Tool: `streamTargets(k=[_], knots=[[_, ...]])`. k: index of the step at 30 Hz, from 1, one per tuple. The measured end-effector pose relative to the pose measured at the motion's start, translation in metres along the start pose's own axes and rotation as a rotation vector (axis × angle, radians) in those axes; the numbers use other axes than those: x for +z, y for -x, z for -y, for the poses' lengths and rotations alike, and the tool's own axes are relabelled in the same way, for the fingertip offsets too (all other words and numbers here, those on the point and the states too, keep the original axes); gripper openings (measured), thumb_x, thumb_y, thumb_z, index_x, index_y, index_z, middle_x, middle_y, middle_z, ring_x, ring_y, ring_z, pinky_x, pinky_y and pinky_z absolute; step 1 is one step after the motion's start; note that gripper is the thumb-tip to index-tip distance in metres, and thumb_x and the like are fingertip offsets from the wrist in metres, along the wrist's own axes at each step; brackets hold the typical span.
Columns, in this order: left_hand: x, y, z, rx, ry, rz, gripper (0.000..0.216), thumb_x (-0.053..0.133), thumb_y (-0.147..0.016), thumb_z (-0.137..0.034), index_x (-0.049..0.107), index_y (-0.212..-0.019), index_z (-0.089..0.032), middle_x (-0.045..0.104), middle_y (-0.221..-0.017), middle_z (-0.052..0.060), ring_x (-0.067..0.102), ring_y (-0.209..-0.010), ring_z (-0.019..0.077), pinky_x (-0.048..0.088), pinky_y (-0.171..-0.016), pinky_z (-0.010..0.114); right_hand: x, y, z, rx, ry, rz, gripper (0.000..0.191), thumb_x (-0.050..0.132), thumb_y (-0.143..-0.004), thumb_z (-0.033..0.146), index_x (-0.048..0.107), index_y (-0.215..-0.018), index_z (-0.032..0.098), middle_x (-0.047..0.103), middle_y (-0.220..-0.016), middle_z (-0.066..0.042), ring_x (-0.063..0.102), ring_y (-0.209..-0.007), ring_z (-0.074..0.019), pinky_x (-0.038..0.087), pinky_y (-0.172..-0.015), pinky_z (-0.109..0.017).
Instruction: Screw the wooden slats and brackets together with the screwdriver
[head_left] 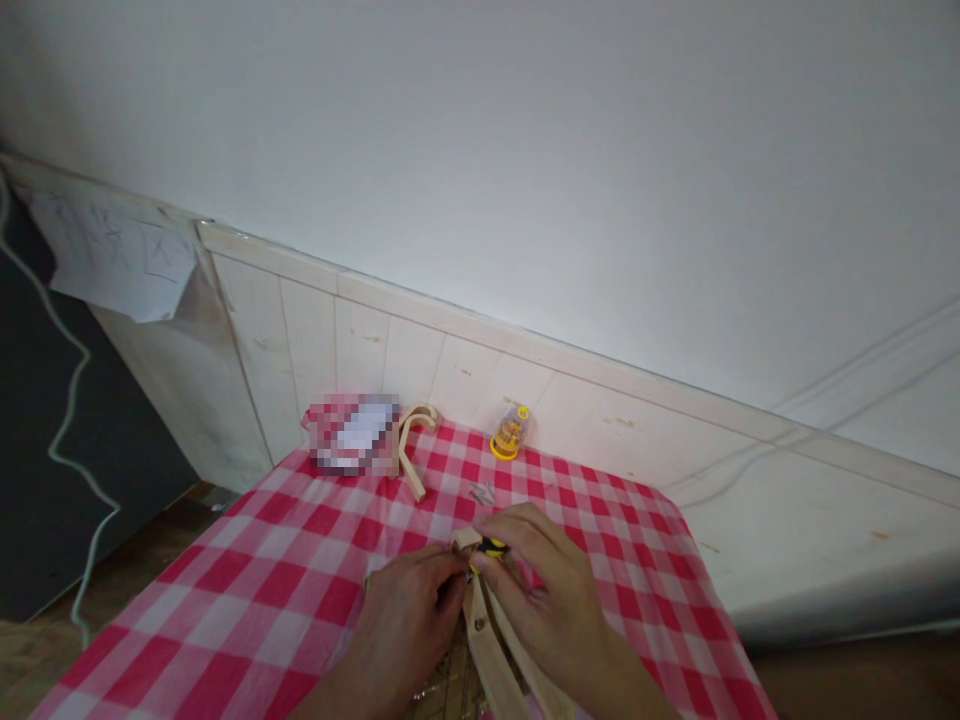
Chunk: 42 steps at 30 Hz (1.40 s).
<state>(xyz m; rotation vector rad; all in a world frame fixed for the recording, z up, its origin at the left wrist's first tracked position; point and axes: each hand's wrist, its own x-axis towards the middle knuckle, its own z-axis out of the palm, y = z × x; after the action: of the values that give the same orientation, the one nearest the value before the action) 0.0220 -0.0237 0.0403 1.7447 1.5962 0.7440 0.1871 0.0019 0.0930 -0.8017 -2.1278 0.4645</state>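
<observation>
Both my hands work close together near the front middle of a table with a red-and-white checked cloth (247, 590). My left hand (409, 625) is closed, its fingers pinching the top of a pale wooden frame piece (484, 640). My right hand (536, 590) is closed on a small yellow-and-black screwdriver (491, 547), whose tip meets the wooden piece's upper end. The lower part of the wooden piece runs out of view at the bottom edge.
A few small metal screws (482, 492) lie on the cloth just beyond my hands. Farther back lie curved wooden parts (414, 450), a blurred pink-and-white box (354, 434) and a clear yellow-based bit case (510, 432) against the white panelled wall. Dark floor lies left.
</observation>
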Motion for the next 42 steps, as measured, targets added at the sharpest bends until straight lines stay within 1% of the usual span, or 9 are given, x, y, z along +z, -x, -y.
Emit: streamTargets(k=[5,7,10,13,19,28,34,38,42], knots=[[-0.0003,0.0005,0.0002,0.0,-0.01,0.006,0.026,0.051,-0.094,-0.02,0.077,-0.093,-0.024,0.077,-0.092,0.002,0.07,-0.086,0.017,0.043,-0.074,0.025,-0.0023,-0.0039,0.0011,-0.008,-0.026,0.011,0.029,0.065,-0.092,0.007,0.067,-0.114,0.026,0.071,-0.1,-0.004,0.068,-0.094,-0.0173,0.058,-0.084,-0.027],[0.0003,0.0005,0.0009,-0.001,-0.006,0.006,0.026,0.051,-0.093,-0.021,0.076,-0.092,-0.025,0.077,-0.092,0.001,0.07,-0.086,0.017,0.043,-0.074,0.024,-0.0029,-0.0026,0.0015,0.002,0.003,0.024,0.031,0.063,-0.092,0.008,0.067,-0.117,0.026,0.072,-0.104,-0.006,0.069,-0.098,-0.0182,0.059,-0.087,-0.029],[0.0013,0.0001,0.0024,-0.005,-0.005,0.019,0.024,0.053,-0.091,-0.02,0.076,-0.091,-0.026,0.077,-0.092,0.0,0.07,-0.087,0.017,0.044,-0.075,0.024,-0.0036,0.001,0.0019,0.001,0.063,0.037,0.04,0.058,-0.092,0.007,0.063,-0.127,0.027,0.072,-0.117,-0.007,0.068,-0.111,-0.0198,0.057,-0.096,-0.032],[0.0018,-0.0004,0.0037,0.009,0.001,0.018,0.026,0.052,-0.091,-0.019,0.077,-0.094,-0.027,0.077,-0.095,0.0,0.071,-0.09,0.0164,0.045,-0.077,0.024,-0.0038,0.0036,0.0009,-0.01,0.087,0.028,0.044,0.056,-0.092,0.007,0.062,-0.131,0.027,0.073,-0.121,-0.007,0.069,-0.114,-0.0192,0.057,-0.1,-0.032],[0.0009,-0.0007,0.0032,0.006,0.012,0.019,0.028,0.051,-0.092,-0.02,0.077,-0.098,-0.029,0.078,-0.098,-0.001,0.071,-0.092,0.0164,0.046,-0.079,0.023,-0.0031,0.0032,-0.0034,0.018,0.097,-0.012,0.038,0.061,-0.092,0.01,0.065,-0.126,0.026,0.075,-0.113,-0.007,0.071,-0.107,-0.0205,0.06,-0.093,-0.032],[0.0003,-0.0001,0.0004,0.002,-0.015,0.001,0.027,0.05,-0.093,-0.02,0.077,-0.091,-0.025,0.077,-0.09,0.001,0.07,-0.085,0.0175,0.043,-0.074,0.025,-0.0015,0.0003,-0.0006,0.039,0.06,-0.024,0.029,0.065,-0.092,0.013,0.066,-0.118,0.024,0.074,-0.107,-0.009,0.071,-0.1,-0.0218,0.061,-0.086,-0.033],[0.0005,0.0003,0.0008,0.006,0.001,-0.008,0.027,0.052,-0.093,-0.02,0.078,-0.095,-0.027,0.077,-0.091,0.0,0.07,-0.085,0.0171,0.043,-0.074,0.025,-0.0017,-0.0026,0.0019,0.039,0.031,-0.032,0.025,0.067,-0.09,0.012,0.065,-0.112,0.024,0.072,-0.1,-0.006,0.07,-0.092,-0.0195,0.059,-0.081,-0.03],[0.0011,0.0006,0.0024,0.01,0.015,0.001,0.028,0.052,-0.092,-0.019,0.078,-0.098,-0.028,0.077,-0.093,0.0,0.071,-0.087,0.017,0.044,-0.075,0.025,-0.0006,-0.0027,0.0021,0.084,0.042,-0.052,0.026,0.066,-0.089,0.011,0.064,-0.111,0.024,0.072,-0.1,-0.005,0.071,-0.09,-0.019,0.058,-0.079,-0.029],[0.0005,0.0011,0.0019,0.016,0.027,-0.003,0.029,0.051,-0.093,-0.019,0.078,-0.096,-0.028,0.077,-0.094,0.0,0.071,-0.089,0.0163,0.045,-0.076,0.024,-0.0003,-0.001,0.002,0.141,0.025,-0.031,0.025,0.065,-0.09,0.011,0.063,-0.111,0.024,0.073,-0.101,-0.004,0.072,-0.089,-0.0178,0.058,-0.077,-0.027]])
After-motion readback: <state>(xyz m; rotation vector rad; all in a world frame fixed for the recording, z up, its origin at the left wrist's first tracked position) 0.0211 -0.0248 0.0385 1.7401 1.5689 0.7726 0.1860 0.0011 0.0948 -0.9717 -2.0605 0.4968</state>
